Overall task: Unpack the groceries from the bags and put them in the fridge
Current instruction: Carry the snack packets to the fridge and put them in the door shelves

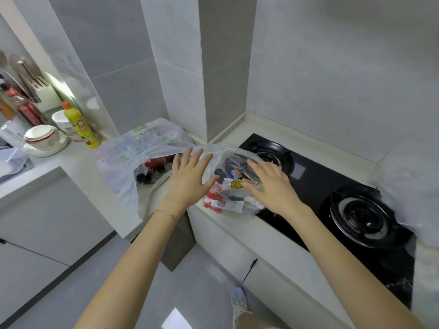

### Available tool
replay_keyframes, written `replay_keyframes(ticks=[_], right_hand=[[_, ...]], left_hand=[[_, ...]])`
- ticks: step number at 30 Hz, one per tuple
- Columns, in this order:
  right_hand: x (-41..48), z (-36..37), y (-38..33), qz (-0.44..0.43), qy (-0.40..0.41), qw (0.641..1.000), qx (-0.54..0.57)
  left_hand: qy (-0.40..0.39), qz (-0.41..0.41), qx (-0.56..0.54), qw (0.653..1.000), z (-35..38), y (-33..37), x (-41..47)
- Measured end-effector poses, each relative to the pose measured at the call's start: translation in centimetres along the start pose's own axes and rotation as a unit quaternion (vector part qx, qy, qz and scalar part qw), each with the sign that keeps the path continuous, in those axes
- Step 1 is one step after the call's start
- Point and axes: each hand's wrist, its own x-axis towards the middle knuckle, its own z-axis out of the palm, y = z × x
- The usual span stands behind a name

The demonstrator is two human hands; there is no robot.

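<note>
**Operator:** Which containers are sitting on the white stone counter [78,162], and what are they holding?

**Technician:** Two bags. The white translucent plastic bag with green print [142,148] is lying in the corner with its mouth gaping toward the person. Dark bottles with red labels [152,167] are lying inside it. The clear plastic bag [228,153] is sitting just beside it, partly on the black glass gas hob [316,186]. It is holding a red-and-white packet [215,200], a yellow-green sachet [236,185] and other small packets.

**Operator:** How are the fingers standing?

**Technician:** The left hand [187,179] is hovering between the two bags, fingers straight and spread, gripping nothing. The right hand [270,184] is reaching over the clear bag, fingers likewise extended. Whether they are touching the film cannot be told.

**Operator:** Counts?

**Technician:** Two hands, two bags and two burners [358,214] are showing. Several bottles are showing, but their exact number cannot be read.
</note>
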Motion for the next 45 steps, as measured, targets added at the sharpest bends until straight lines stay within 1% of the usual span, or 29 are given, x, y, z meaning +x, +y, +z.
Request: replay_keyframes(ticks=[4,7,10,13,18,23,27,32,37,41,45], right_hand=[[4.4,2.0,2.5,0.001,-0.053,0.999,0.003],[7.8,3.0,4.1,-0.005,-0.073,0.997,-0.009],[10.3,3.9,5.5,0.001,-0.092,0.996,-0.013],[12.2,4.6,6.7,0.01,-0.113,0.994,0.002],[14.2,6.8,8.3,0.029,-0.142,0.989,-0.003],[14.8,9.1,9.4,0.075,-0.141,0.987,-0.01],[14.8,10.5,9.8,0.114,-0.145,0.982,-0.029],[15.2,12.4,9.9,0.15,-0.172,0.972,-0.046],[15.7,13.6,9.4,0.167,-0.158,0.971,-0.063],[15.8,13.9,9.1,0.165,-0.153,0.971,-0.08],[15.8,14.5,8.8,0.183,-0.157,0.966,-0.092]], left_hand=[[-0.045,-0.011,0.006,0.999,2.7,-0.8,5.0],[-0.085,-0.016,0.001,0.996,5.0,-1.0,7.7],[-0.101,-0.011,-0.021,0.995,6.9,-0.9,9.7],[-0.122,0.003,-0.028,0.992,8.9,-1.1,11.6],[-0.156,0.052,-0.048,0.985,11.5,-1.4,15.1],[-0.199,0.106,-0.04,0.973,14.4,-1.9,17.6],[-0.242,0.13,-0.036,0.961,16.5,-2.7,18.6],[-0.296,0.139,-0.047,0.944,19.1,-4.0,19.4],[-0.34,0.139,-0.039,0.929,21.5,-4.4,20.2],[-0.345,0.13,-0.04,0.929,22.6,-3.8,20.6],[-0.341,0.145,-0.016,0.929,23.3,-3.4,20.8]])
